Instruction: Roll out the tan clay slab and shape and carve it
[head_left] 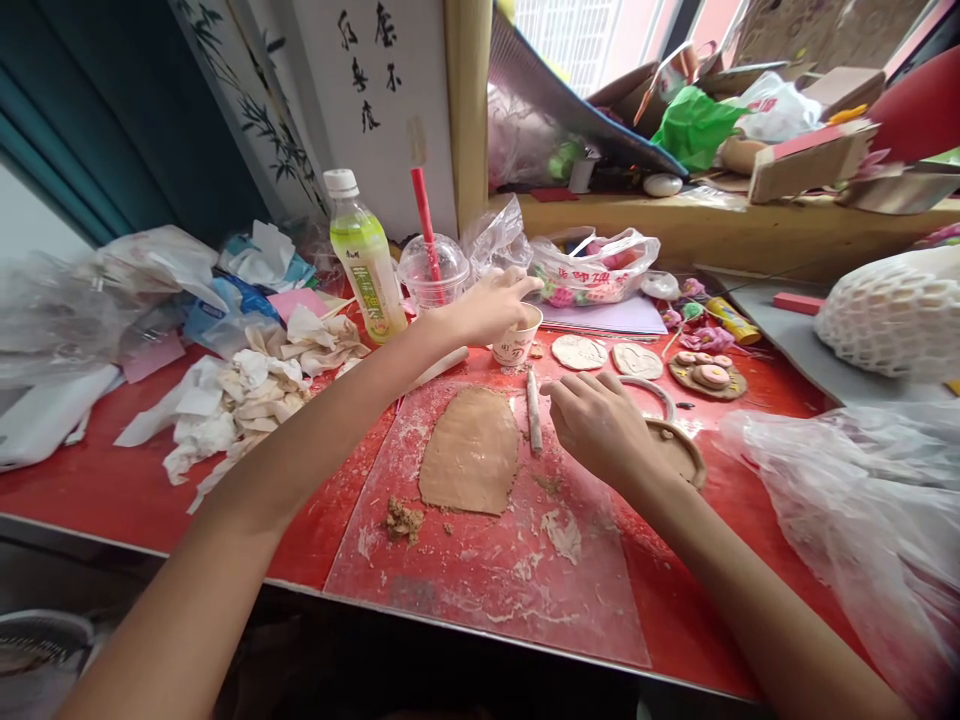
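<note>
My left hand [496, 303] reaches over a small paper cup [516, 345], fingers apart, with at least one finger at or inside its rim. My right hand [596, 425] hovers over the red table with its fingers curled in; whatever they may hold is hidden. Between the hands and nearer me, a flat sheet of brown clay [471, 450] lies on a clear plastic mat [480, 575]. A pale clay-smeared stick [533, 412] lies just left of my right hand. Partly behind my right wrist is a round brown clay piece [679, 452] with a raised rim.
Crumbly clay [403, 520] sits by the sheet. Two pale clay discs [579, 352] and a decorated clay disc [709, 375] lie beyond my right hand. A drink bottle [364, 265], lidded plastic cup [435, 270] and crumpled tissues [240, 405] stand left; plastic bags [862, 500] cover the right.
</note>
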Tool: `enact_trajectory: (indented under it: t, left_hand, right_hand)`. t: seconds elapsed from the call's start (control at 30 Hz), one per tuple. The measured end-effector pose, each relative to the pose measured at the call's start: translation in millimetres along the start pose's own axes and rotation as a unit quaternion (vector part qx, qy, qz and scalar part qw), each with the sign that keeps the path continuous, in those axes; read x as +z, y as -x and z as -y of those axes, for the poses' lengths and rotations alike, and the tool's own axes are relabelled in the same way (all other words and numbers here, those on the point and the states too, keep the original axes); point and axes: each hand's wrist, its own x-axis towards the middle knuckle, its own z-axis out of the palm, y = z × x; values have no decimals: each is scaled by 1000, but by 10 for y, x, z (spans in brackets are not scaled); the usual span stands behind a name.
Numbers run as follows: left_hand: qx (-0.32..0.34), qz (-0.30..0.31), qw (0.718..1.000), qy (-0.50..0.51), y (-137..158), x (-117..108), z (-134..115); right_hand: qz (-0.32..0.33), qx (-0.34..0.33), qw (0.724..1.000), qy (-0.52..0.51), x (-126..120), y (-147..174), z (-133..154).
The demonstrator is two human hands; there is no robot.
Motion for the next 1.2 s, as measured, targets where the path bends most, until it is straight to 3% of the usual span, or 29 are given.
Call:
enact_trajectory:
  t: [0.13,0.23,0.33,0.43,0.6,0.73,0.9,1.03,1.2]
  left_hand:
    - [1,74,997,-11,7,86,17]
    - [-9,39,999,-4,40,77,4]
    - [-33,-39,999,13,241,9,-69]
    - [-22,-85,996,29,670,-46,-206]
    - [-8,-7,997,79,1582,-7,-534]
    - [29,38,992,116,2033,52,-757]
    - [-43,18,996,74,2139,121,-826]
    - [5,34,996,77,2098,164,-818]
    - [-58,-9,997,51,2060,186,-791]
  right_hand:
    - [13,-3,1000,-4,-14,3,12]
    - [8,1,1000,-6,-16,5,12]
    - [3,3,1000,-5,-19,3,6]
    - [3,2,1000,-4,-36,1,5]
    - [5,-5,1000,-6,-57,-5,31]
    - [13,-8,1000,-9,-38,-6,48]
    - [14,-13,1000,-14,-22,2,43]
    - [-6,-14,1000,-12,-14,9,37]
    - [-9,-16,1000,-15,-20,13,36]
